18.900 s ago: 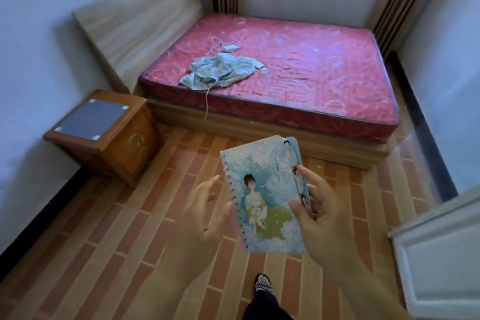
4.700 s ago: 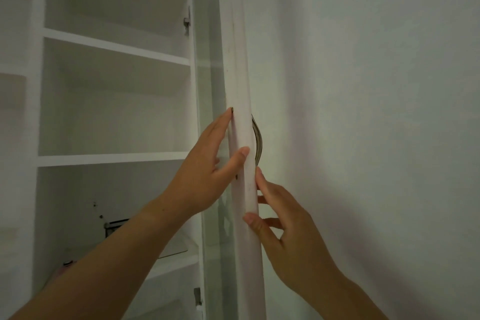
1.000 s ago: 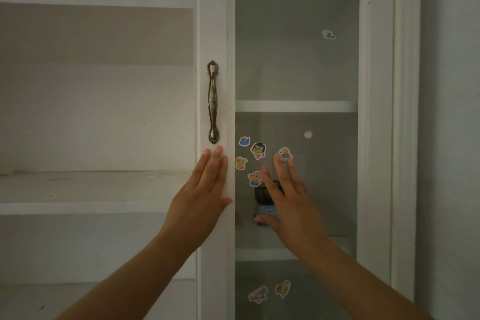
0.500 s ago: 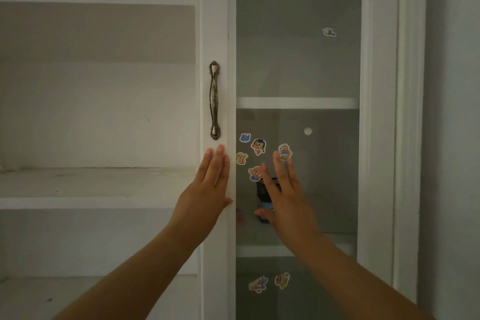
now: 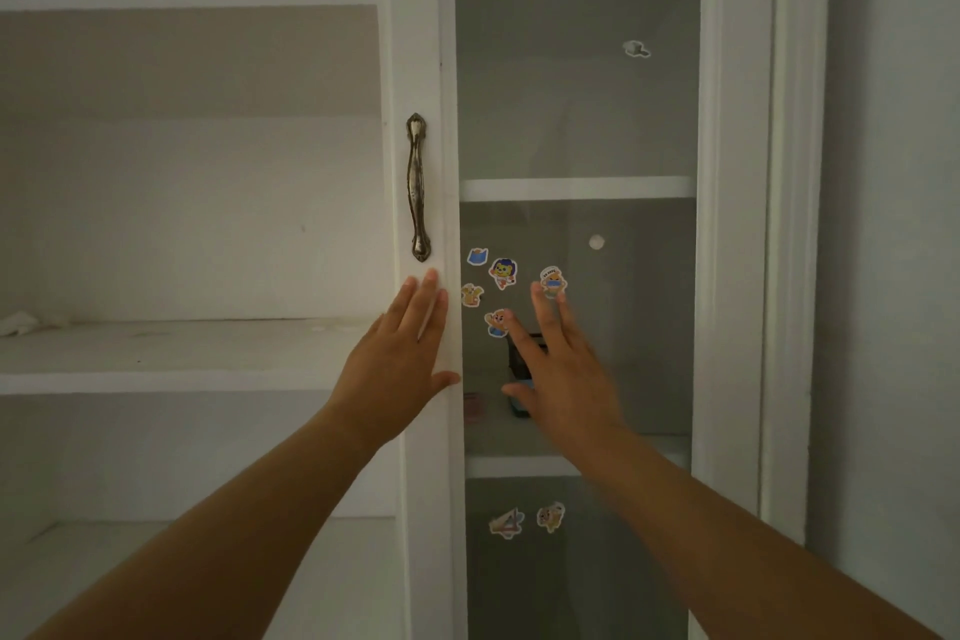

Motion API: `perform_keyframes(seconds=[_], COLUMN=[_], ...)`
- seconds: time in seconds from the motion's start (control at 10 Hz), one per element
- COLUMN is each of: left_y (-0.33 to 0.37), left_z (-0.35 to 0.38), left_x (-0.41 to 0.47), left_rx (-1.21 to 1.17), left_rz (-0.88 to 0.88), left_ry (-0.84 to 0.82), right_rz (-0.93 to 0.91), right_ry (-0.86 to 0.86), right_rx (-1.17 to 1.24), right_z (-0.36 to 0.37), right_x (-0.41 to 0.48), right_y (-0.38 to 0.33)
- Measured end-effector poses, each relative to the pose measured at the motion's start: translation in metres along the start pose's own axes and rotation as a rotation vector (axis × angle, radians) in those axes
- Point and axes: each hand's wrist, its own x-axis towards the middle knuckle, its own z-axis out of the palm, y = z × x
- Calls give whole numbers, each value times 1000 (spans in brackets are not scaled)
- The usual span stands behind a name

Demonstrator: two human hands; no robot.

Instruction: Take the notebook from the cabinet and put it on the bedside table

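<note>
Starting at the left, the cabinet's open shelves (image 5: 182,353) stood white and dim, one carrying a pale scrap (image 5: 18,323) at its far end. The left hand (image 5: 395,359) lay flat on the door's white stile (image 5: 415,42) just below the metal handle (image 5: 417,187). Its fingers (image 5: 428,296) were straight and pressed together, holding nothing. Seconds before, that door had stood edge-on with both hands on its rim. Now it sat shut in its frame, and over the last second the hands had barely shifted.

Right of the stile, the right hand (image 5: 566,379) rested on the glass pane (image 5: 571,94) among cartoon stickers (image 5: 502,273), fingers spread and also empty. Behind it a small dark object (image 5: 519,353) sat on a shelf, too hidden to name. The notebook was in neither hand and could not be picked out anywhere. With the door closed, the task looked finished or nearly so. A plain grey wall (image 5: 893,224) closed the scene on the right.
</note>
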Motion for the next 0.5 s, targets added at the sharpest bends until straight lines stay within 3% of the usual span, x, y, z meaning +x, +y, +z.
perform_keyframes(seconds=[0.2, 0.5], left_y=[6, 9], left_z=[-18, -36], left_x=[-6, -37], left_rx=[90, 43], left_rz=[-52, -81], left_ry=[-69, -105], right_rz=[26, 29], right_ry=[-71, -91], right_rx=[87, 188], right_z=[-27, -64], right_x=[-7, -21], right_y=[-2, -14])
